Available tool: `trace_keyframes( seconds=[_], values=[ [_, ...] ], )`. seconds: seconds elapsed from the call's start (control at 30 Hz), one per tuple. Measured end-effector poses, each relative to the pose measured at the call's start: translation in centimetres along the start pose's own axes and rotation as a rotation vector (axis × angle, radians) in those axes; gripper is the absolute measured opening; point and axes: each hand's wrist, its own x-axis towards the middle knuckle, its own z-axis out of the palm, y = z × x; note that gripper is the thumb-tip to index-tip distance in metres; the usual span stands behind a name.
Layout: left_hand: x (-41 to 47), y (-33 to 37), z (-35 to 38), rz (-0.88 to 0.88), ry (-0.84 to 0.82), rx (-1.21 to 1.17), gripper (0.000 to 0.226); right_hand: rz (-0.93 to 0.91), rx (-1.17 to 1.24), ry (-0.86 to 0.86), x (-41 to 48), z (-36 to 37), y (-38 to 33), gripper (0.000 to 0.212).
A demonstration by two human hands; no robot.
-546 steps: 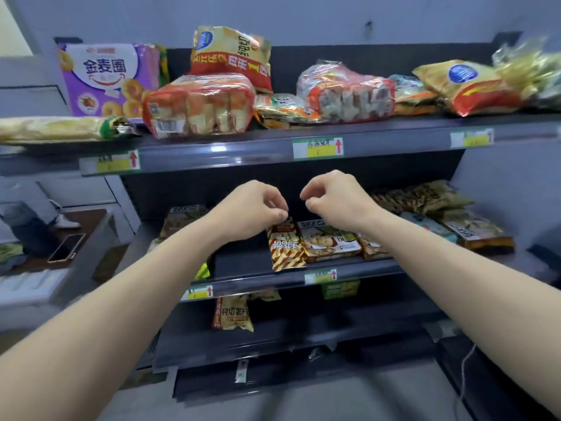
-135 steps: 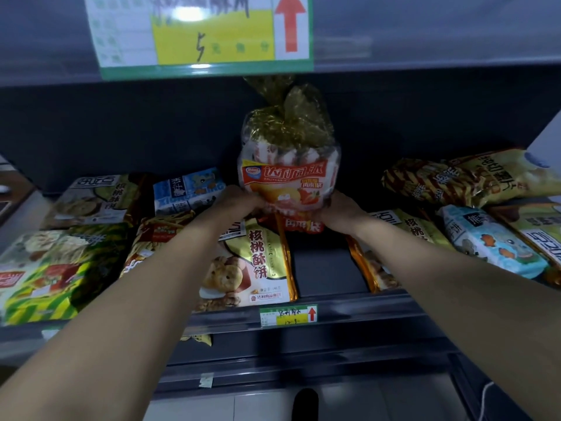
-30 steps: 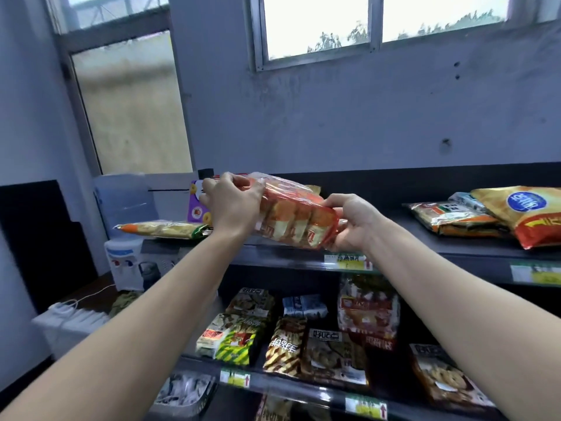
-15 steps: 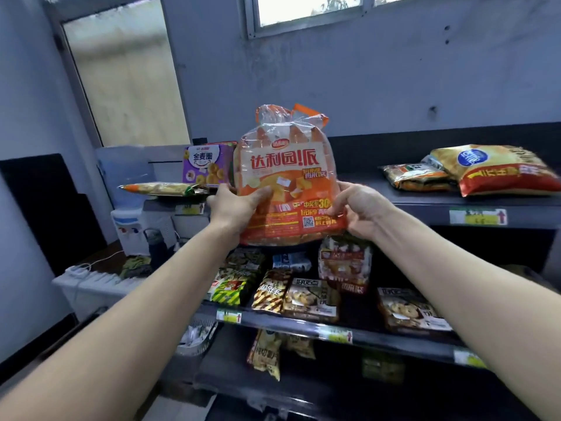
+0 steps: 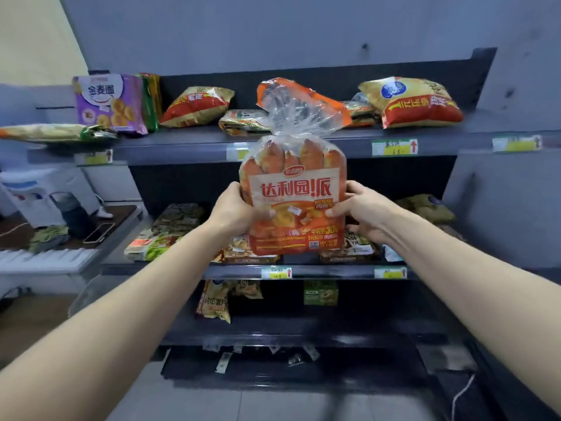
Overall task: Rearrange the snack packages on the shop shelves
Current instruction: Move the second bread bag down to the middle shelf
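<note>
1. Grip: my left hand (image 5: pixel 233 211) and right hand (image 5: pixel 361 211) clasp the orange and clear plastic bag of small cakes (image 5: pixel 296 202) by its two sides. My thumbs lie on the printed front; the other fingers curl behind it, unseen.
2. Position: the bag is upright in the air, gathered top upward, level with the gap between the dark top shelf (image 5: pixel 182 147) and the dark middle shelf (image 5: pixel 334 271).
3. Assessment: the bag appears bound for one of these shelves; the spot behind it is hidden.
4. Method: squeeze lightly, since the contents look soft. Land the base flat, label facing near.
5. Risk: the flat snack packets (image 5: pixel 170 226) give uneven footing, and the tall bag may topple.
</note>
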Motion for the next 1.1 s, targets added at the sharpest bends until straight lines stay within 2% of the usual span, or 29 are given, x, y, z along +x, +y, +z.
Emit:
trace_keyframes(
  seconds=[0.27,0.57,0.77,0.93,0.97,1.03,1.1],
  values=[
    [5.2,-6.9,3.8,-0.112,-0.131,0.046,0.047,0.138,-0.024,0.006,4.4,0.2,6.5,0.052],
    [14.1,-12.5,4.6,-0.189,-0.128,0.051,0.037,0.210,0.012,0.047,14.3,3.6,9.3,0.057],
    [20.2,-13.9,4.7,-0.179,-0.123,-0.052,0.038,0.165,0.012,0.129,21.1,4.8,9.7,0.080],
    [23.6,-15.7,4.7,-0.179,-0.185,0.010,0.056,0.211,0.003,0.178,24.8,5.5,11.6,0.080],
    [24.0,-15.9,4.7,-0.186,-0.223,0.026,0.067,0.216,0.000,0.192,25.3,5.6,12.0,0.081],
    [24.8,-16.7,4.6,-0.212,-0.321,0.083,0.105,0.228,-0.013,0.238,26.2,5.5,12.9,0.080],
    [25.0,-16.9,4.7,-0.233,-0.489,0.195,0.130,0.254,-0.038,0.288,26.7,5.6,13.7,0.076]
  ],
)
